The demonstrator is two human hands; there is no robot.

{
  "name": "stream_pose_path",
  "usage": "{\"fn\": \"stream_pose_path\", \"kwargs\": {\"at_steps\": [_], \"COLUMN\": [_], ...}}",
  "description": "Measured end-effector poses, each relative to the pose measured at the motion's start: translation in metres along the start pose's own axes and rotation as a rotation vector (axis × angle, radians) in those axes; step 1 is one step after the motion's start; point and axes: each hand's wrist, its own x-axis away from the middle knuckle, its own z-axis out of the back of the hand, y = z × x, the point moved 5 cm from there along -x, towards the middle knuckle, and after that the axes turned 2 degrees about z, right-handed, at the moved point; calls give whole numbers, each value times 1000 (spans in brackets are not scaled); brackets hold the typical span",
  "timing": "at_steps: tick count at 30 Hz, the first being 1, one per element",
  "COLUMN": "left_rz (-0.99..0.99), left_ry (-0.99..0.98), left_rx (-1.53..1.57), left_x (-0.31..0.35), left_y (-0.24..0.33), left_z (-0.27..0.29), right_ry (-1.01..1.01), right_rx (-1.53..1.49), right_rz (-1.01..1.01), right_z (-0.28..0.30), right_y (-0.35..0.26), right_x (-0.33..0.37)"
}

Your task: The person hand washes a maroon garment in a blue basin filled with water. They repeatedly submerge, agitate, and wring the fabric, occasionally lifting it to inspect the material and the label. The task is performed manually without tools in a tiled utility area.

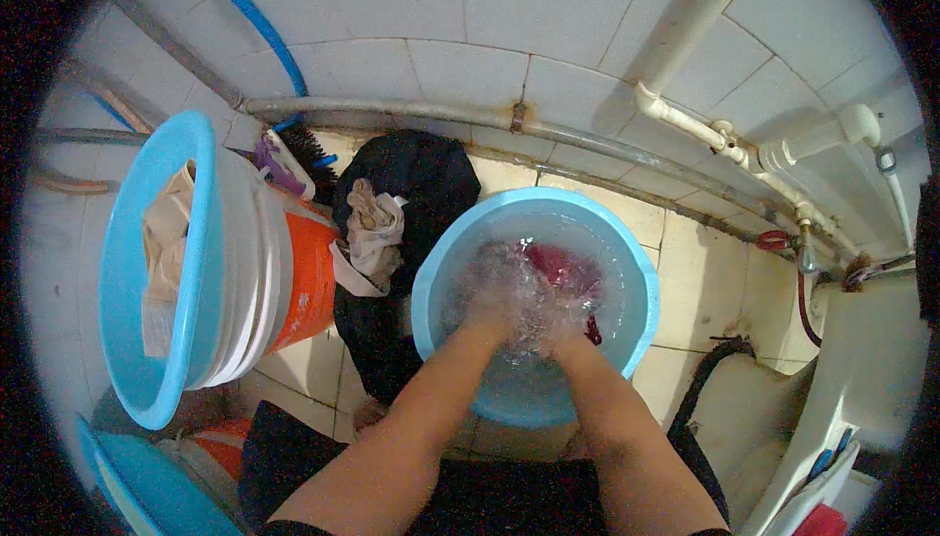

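Note:
Both of my forearms reach down into a light blue basin [641, 291] of water on the tiled floor. A dark red cloth [563, 270] lies in the water, partly under the surface. My left hand [493, 313] and my right hand [560, 328] are close together beside the cloth, smeared by splashing water. Their fingers cannot be made out, so whether they grip the cloth is hidden.
Left of the basin lies black fabric [421, 179] with a beige cloth [375, 228] on it. A blue basin [186, 340] holding beige cloth sits on a white and orange bucket [304, 277]. Pipes [411, 108] run along the wall; a brush [308, 149] stands behind.

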Motion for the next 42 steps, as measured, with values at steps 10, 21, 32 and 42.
{"fn": "stream_pose_path", "kwargs": {"at_steps": [10,21,32,42], "left_rz": [50,-534,-348,92], "left_ry": [295,-42,616,98], "left_rx": [483,1793,1007,-37], "left_x": [40,189,87,34], "left_y": [6,168,-6,10], "left_z": [85,304,217,32], "right_ry": [13,495,1090,473], "right_rx": [131,-759,-961,41], "right_rz": [229,547,327,51], "right_z": [38,169,143,105], "right_y": [51,-5,40,10], "right_x": [49,174,170,106]}}
